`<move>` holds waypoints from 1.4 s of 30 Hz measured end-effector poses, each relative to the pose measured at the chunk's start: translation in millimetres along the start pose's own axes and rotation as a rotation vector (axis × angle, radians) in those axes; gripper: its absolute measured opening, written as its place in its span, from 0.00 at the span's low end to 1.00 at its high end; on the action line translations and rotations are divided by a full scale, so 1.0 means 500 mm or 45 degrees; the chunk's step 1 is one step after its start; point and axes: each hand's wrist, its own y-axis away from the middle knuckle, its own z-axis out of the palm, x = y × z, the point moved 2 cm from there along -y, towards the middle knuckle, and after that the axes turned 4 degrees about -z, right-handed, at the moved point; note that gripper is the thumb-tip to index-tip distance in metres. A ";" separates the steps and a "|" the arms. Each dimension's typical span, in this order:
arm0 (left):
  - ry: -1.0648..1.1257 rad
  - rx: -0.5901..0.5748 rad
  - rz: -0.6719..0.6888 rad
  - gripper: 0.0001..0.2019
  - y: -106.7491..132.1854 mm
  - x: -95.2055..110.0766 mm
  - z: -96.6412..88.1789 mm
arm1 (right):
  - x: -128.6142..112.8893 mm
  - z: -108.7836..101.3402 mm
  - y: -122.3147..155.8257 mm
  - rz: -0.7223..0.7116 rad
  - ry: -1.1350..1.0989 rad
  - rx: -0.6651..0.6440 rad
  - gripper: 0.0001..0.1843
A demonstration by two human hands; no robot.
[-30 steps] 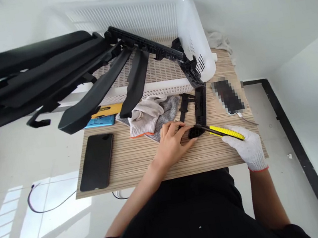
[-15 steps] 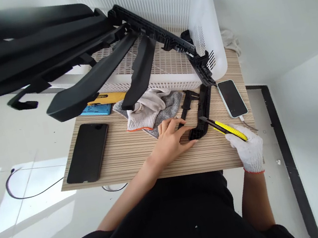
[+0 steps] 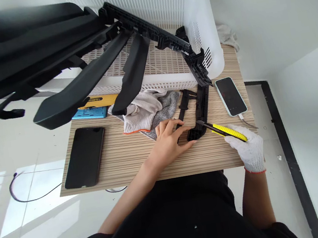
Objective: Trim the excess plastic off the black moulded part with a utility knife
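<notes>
Long blk parts (image 3: 33, 42) jutting from wht basket (image 3: 207, 25) are cut off at L edge; lower end of caliper (image 3: 185, 100) hidden by bare L hand (image 3: 169, 139). L grip: thumb & fingers parted by near end of blk plastic piece (image 3: 201, 108); can't tell if pinching. Gloved R hand (image 3: 248, 146) grips yellow/blk cutter (image 3: 228, 132), tip at piece. Piece: slim, near end bent L, on bench (image 3: 127, 165) before basket. Count: 1 cutter, 1 caliper, 2 phones (image 3: 84, 158).

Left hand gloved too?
No, the left hand is bare, while the right hand wears a white glove.
</notes>
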 end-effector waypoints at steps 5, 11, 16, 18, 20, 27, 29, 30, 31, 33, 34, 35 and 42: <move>-0.016 -0.018 -0.024 0.19 0.001 0.001 -0.001 | 0.006 0.001 0.001 0.008 -0.021 0.002 0.25; -0.069 0.013 -0.019 0.19 0.004 0.005 -0.005 | 0.003 0.001 0.002 -0.004 -0.013 0.007 0.26; -0.052 0.063 0.036 0.17 0.005 0.006 -0.013 | -0.003 0.000 0.002 0.041 -0.032 0.059 0.26; -0.029 0.066 0.092 0.12 0.005 0.007 -0.015 | -0.006 0.000 0.002 0.072 -0.065 0.073 0.26; -0.023 0.059 0.149 0.09 0.004 0.008 -0.016 | -0.011 0.002 0.002 0.073 -0.069 0.047 0.26; -0.070 0.068 0.205 0.11 0.004 0.010 -0.016 | -0.016 0.000 0.002 0.085 -0.076 0.139 0.23; -0.087 0.092 0.242 0.11 0.004 0.011 -0.018 | -0.012 0.000 0.004 0.062 -0.074 0.098 0.24; -0.094 0.098 0.256 0.11 0.004 0.011 -0.018 | -0.010 -0.001 0.004 0.052 -0.072 0.078 0.24; -0.099 0.099 0.258 0.11 0.004 0.011 -0.019 | -0.008 -0.002 0.005 0.045 -0.072 0.066 0.24; -0.107 0.106 0.223 0.11 0.003 0.008 -0.020 | -0.004 -0.004 0.006 0.039 -0.086 0.067 0.24; -0.111 0.113 0.193 0.11 0.003 0.006 -0.020 | -0.001 -0.004 0.006 0.036 -0.094 0.072 0.24; -0.116 0.126 0.167 0.11 0.002 0.004 -0.021 | 0.001 -0.005 0.006 0.034 -0.099 0.073 0.24; -0.103 0.168 0.074 0.12 0.001 0.000 -0.024 | 0.016 0.001 0.008 0.064 -0.093 0.019 0.27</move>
